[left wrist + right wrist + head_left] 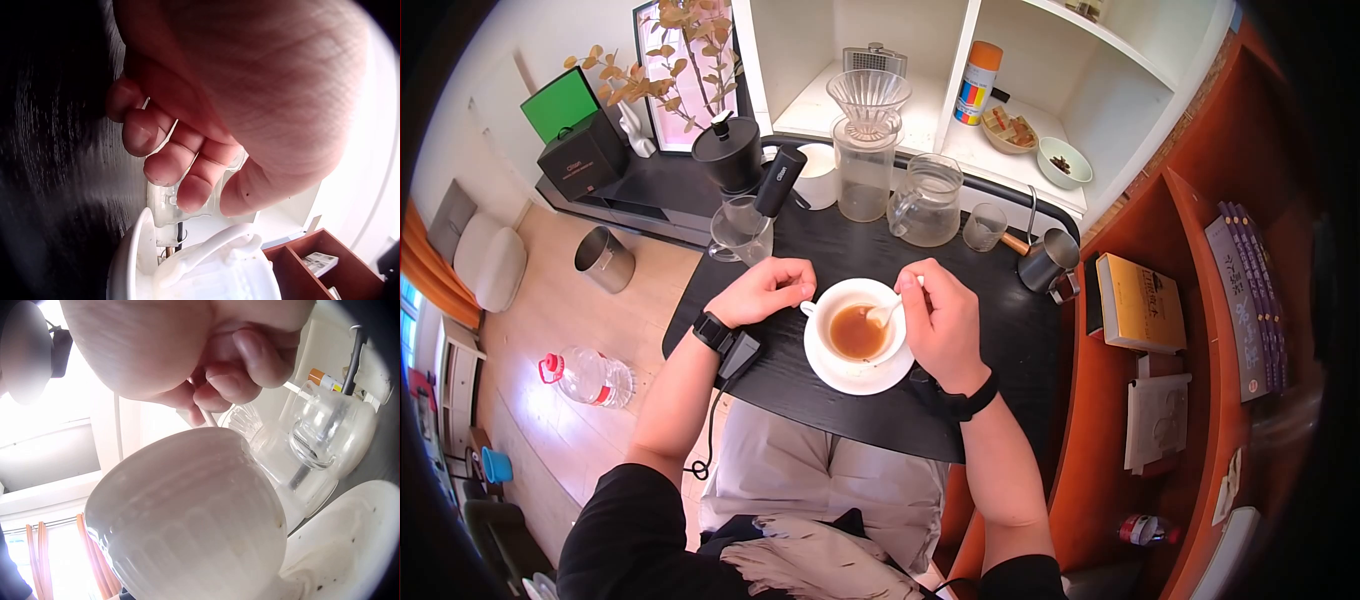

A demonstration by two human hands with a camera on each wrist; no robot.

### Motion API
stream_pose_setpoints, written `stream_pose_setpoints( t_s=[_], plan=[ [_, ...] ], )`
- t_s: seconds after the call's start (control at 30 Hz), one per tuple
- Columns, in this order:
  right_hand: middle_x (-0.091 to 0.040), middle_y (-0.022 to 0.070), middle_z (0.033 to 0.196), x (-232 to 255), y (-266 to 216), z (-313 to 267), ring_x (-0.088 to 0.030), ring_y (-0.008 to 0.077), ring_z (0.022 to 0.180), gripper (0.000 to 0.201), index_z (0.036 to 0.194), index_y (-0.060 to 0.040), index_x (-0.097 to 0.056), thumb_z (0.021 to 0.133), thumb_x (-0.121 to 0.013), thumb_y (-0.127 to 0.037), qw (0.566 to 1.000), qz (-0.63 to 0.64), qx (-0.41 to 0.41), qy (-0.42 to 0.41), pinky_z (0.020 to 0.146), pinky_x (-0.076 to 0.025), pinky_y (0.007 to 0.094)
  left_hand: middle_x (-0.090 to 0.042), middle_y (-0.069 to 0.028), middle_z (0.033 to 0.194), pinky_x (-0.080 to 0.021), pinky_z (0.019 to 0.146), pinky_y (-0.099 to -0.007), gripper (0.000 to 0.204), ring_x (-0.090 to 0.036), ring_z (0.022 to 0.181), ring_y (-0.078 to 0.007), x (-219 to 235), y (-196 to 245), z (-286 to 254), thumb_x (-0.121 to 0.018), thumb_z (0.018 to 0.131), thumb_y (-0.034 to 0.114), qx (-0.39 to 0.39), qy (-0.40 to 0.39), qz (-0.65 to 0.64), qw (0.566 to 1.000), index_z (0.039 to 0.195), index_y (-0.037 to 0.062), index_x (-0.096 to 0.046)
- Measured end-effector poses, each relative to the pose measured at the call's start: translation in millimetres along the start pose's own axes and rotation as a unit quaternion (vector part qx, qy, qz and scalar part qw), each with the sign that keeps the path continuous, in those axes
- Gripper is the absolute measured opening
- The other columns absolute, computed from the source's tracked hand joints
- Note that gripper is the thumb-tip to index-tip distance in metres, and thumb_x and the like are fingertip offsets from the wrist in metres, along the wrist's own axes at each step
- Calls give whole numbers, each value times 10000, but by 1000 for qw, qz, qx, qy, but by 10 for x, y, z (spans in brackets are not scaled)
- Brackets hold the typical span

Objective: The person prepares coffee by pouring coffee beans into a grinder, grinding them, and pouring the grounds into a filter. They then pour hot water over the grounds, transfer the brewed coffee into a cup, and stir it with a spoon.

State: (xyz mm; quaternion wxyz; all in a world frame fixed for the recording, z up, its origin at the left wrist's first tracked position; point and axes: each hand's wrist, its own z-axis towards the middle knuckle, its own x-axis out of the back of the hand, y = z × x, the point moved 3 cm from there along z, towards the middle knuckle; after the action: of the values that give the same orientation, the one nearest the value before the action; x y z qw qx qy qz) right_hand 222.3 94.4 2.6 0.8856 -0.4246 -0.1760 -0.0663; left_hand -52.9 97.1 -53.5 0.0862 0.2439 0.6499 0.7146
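Observation:
A white cup [836, 300] of brown liquid stands on a white saucer [855, 378]; specks dot the saucer [350, 550] in the right wrist view. My right hand [945, 325] pinches the handle of a white spoon [880, 315], whose bowl is in the liquid. Above the ribbed cup wall [187, 519], the right fingers [228, 384] curl round the thin handle [208, 417]. My left hand [755, 290] is beside the cup handle [807, 308]. In the left wrist view its loosely curled fingers [172, 162] hold nothing, apart from the cup handle [209, 253].
Behind the cup on the black table [800, 400] are a glass mug [740, 235], a glass server [927, 210], a dripper [868, 95], a small glass [984, 228] and a metal pitcher [1050, 260]. A black device [740, 355] with a cable lies by the left wrist.

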Motion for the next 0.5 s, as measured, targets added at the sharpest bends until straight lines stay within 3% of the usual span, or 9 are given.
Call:
stream_pose_setpoints(
  t_s=[0.17,0.3,0.5],
  plan=[
    [-664,100,777,-89,-13,-32,-610,223,576,113,963,-27,-675,1033,-654,-114,995,79,-24,-54,563,-470,336,-581,75,834,-417,710,-228,186,-495,786,-11,-9,4,6,-639,1066,178,-2,0,-3,1000,938,45,-622],
    [-671,100,784,-39,-5,-30,-618,222,585,114,957,-26,-670,1033,-653,-109,997,36,-20,-68,568,-476,336,-582,74,831,-417,710,-229,186,-494,784,-11,-1,-3,3,-640,1065,178,-1,1,1,1000,937,45,-622],
    [-661,107,763,-39,10,-12,-630,227,600,134,956,-26,-669,1039,-646,-128,1000,12,-9,15,571,-478,342,-580,72,820,-412,703,-230,189,-491,776,-12,-2,-14,5,-641,1065,180,-2,2,2,1000,934,45,-621]
  ],
)
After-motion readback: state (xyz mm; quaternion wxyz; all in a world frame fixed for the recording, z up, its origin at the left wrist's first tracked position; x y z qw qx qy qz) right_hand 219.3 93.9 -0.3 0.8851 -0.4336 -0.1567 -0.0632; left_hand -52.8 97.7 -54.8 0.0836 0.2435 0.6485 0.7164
